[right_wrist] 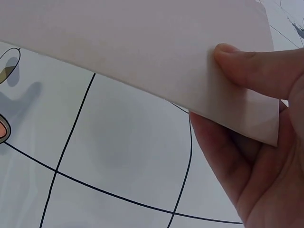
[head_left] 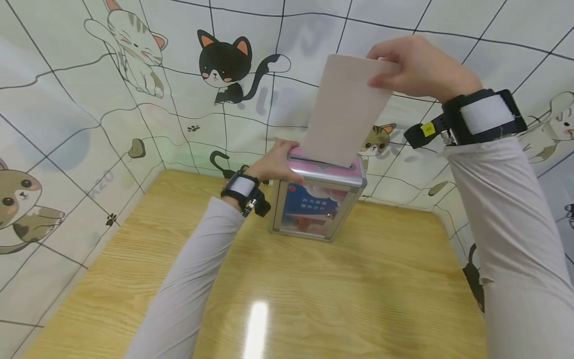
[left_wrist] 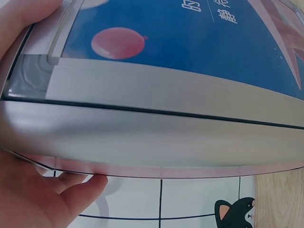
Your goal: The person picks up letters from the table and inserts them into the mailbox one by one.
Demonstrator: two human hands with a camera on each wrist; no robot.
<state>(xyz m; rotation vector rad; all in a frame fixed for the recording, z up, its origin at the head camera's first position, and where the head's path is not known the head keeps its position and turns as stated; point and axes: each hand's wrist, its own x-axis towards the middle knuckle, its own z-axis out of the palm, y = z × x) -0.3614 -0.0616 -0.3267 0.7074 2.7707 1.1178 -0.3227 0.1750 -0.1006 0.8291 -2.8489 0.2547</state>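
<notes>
A letter box [head_left: 309,207] with a silver metal frame, a pink top and a blue printed front stands on the table. My left hand [head_left: 278,162] grips its top left corner, the thumb on the front edge and the fingers over the side, as the left wrist view [left_wrist: 42,194] also shows. Above the box my right hand [head_left: 414,67] pinches a plain white envelope [head_left: 343,109] by its upper right corner. Thumb and fingers lie on opposite faces of the envelope [right_wrist: 142,52] in the right wrist view. Its lower edge meets the slot [head_left: 320,162], tilted; how deep it sits cannot be told.
The wood-grain table [head_left: 278,289] extends in front of and beside the box. Close behind the box rises a white wall covering [head_left: 179,119] with black grid lines and cartoon cats. A small keyhole lock [head_left: 329,216] sits on the box's front.
</notes>
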